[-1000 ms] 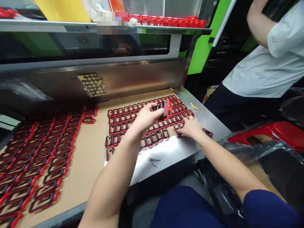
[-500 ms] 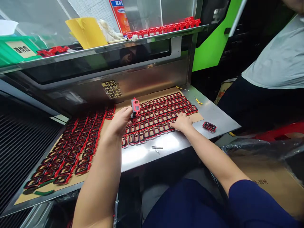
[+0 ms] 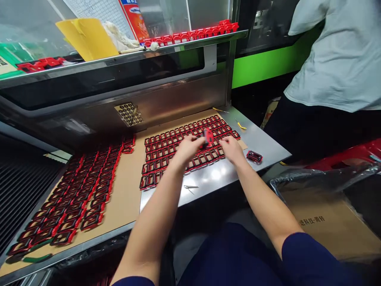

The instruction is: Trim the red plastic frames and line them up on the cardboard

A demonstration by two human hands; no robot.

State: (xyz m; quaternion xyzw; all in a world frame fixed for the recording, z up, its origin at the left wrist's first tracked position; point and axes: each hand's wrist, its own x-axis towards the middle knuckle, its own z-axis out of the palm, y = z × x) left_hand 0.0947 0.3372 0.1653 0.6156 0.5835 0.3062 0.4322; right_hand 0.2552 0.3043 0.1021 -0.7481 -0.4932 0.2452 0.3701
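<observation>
My left hand grips a red-and-black plastic frame, which is blurred and held above the rows of like parts. Close to its right side is my right hand, with fingers curled together; whatever they may hold is too small or hidden to make out. Beneath both hands, red-and-black frames lie in neat rows on cardboard. One more such frame lies apart on the metal tabletop, to the right of my right hand.
More frames cover the left side of the bench. Small nippers lie near the front edge, a yellow-handled tool at the right. Red parts line the shelf above. A person in a light shirt stands at the right.
My left hand has moved right with the held frame, toward my right hand. My right hand has lifted off the rows and its fingers have curled in. The view has shifted somewhat rightward.
</observation>
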